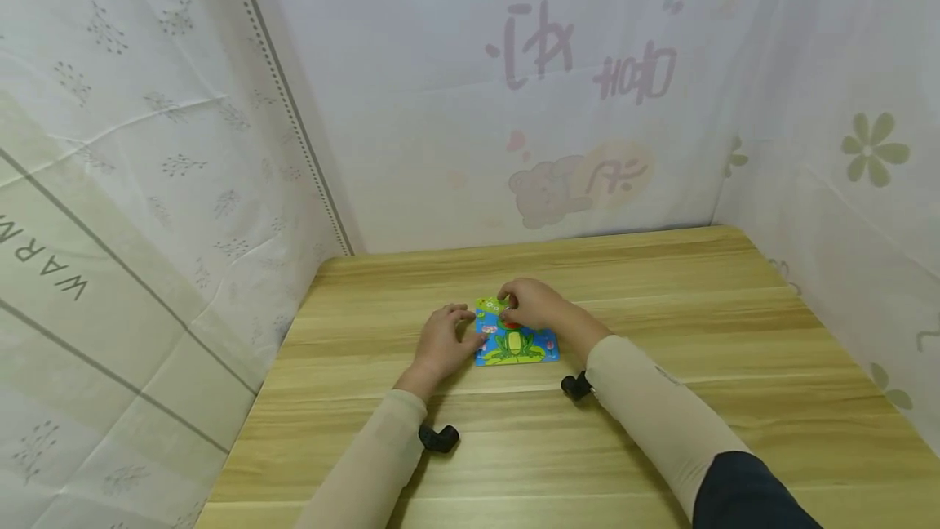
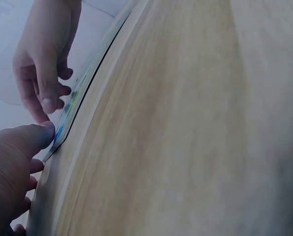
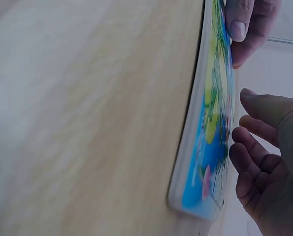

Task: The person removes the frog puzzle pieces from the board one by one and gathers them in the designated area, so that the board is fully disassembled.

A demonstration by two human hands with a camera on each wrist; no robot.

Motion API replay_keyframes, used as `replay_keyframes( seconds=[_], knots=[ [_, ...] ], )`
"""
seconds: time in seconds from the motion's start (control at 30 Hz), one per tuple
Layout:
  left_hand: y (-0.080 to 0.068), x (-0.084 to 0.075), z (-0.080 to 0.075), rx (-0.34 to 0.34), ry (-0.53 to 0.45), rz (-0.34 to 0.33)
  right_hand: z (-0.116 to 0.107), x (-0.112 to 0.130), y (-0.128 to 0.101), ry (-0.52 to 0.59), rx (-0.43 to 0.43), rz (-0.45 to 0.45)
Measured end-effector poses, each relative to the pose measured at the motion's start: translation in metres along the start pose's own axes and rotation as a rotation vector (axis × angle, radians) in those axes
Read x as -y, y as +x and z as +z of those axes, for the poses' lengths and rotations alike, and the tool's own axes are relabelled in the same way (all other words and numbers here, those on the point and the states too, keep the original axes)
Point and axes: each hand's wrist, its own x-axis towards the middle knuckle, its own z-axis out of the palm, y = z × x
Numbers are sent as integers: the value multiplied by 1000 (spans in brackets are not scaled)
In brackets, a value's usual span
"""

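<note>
A small frog puzzle board (image 1: pixel 517 347), blue with a green frog, lies flat on the wooden table (image 1: pixel 661 308). My left hand (image 1: pixel 441 341) rests at its left edge. In the left wrist view its thumb (image 2: pixel 35 135) touches the corner of the board (image 2: pixel 70 110). My right hand (image 1: pixel 532 304) hovers over the board's far part, fingers loosely curled with the tips down at the picture. In the right wrist view the right hand (image 3: pixel 267 162) is next to the board's face (image 3: pixel 212 128) with nothing plainly between its fingers. Fingers of the left hand (image 3: pixel 247 24) sit at the board's far edge.
White printed cloth (image 1: pixel 514 104) hangs behind the table and along both its sides. Bare wood stretches around the board, widest to the right and towards the near edge. Black wrist camera mounts (image 1: pixel 439 437) hang under both sleeves.
</note>
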Motion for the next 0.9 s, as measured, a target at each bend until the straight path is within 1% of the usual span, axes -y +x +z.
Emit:
replay_keyframes(
  seconds=[0.2,0.5,0.73,0.9],
  knots=[
    [-1,-1,1,-7,4,-10,-1,4,7,36,41,25],
    [0,-2,0,-9,-13,-24,-3,3,13,134,81,46],
    [0,-2,0,-13,-27,-42,-4,5,15,158,115,96],
    [2,-2,0,-38,-26,-49,-5,7,15,176,118,97]
  ],
)
